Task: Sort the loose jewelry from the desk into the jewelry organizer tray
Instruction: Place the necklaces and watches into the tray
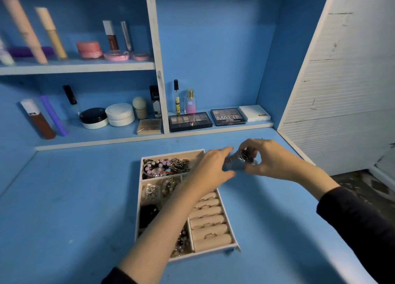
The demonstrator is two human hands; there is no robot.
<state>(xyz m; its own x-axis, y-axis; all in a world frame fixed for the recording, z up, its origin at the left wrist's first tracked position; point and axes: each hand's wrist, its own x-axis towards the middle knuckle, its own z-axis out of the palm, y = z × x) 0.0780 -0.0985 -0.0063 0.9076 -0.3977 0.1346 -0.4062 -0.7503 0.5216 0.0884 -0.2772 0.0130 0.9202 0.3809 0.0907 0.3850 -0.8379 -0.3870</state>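
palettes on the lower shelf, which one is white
The rightmost palette, a plain white closed case; the NUDES palette and MATTE palette left of it are black with shades showing.

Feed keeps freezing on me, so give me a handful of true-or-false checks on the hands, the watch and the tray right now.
1. The left hand and right hand both hold the silver watch. True.
2. The silver watch lies in the tray. False: it is held beside the tray's far right corner.
3. The ring rolls carry several rings. True.
4. The far compartment holds nothing. False: beaded bracelets lie in it.
5. The tray sits on a shelf. False: it is on the blue desk.
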